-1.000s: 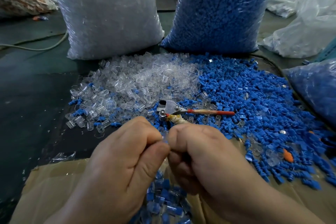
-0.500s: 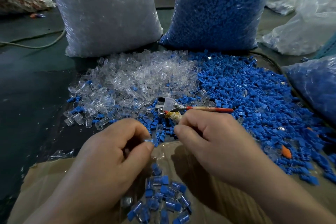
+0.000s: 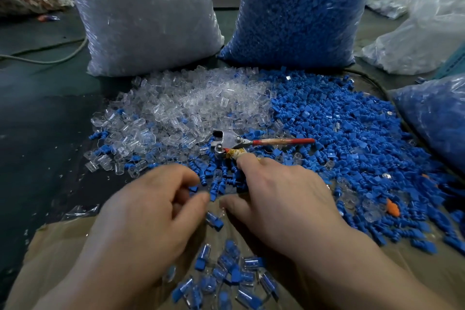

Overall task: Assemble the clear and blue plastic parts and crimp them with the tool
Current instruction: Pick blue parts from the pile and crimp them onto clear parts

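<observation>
My left hand (image 3: 151,211) hovers over the near edge of the piles, fingers loosely curled and apart, nothing visible in them; it is blurred. My right hand (image 3: 284,204) lies flat beside it, fingers spread, its index fingertip touching the tape-wrapped handle of the crimping tool (image 3: 225,139). The tool lies on the parts, its red handle (image 3: 284,141) pointing right. Clear parts (image 3: 191,108) are heaped left of it, blue parts (image 3: 339,133) to its right. One joined clear-and-blue piece (image 3: 215,222) lies between my thumbs. Several joined pieces (image 3: 226,277) lie nearer me.
Brown cardboard (image 3: 63,249) covers the near table under the joined pieces. A big bag of clear parts (image 3: 141,15) and one of blue parts (image 3: 299,10) stand behind the piles. Another blue bag (image 3: 437,118) sits at right. An orange piece (image 3: 393,206) lies among the blue parts.
My hands were pressed together on a piece, then drew apart. The left hand let go of the joined piece and both hands moved forward toward the piles and the tool.
</observation>
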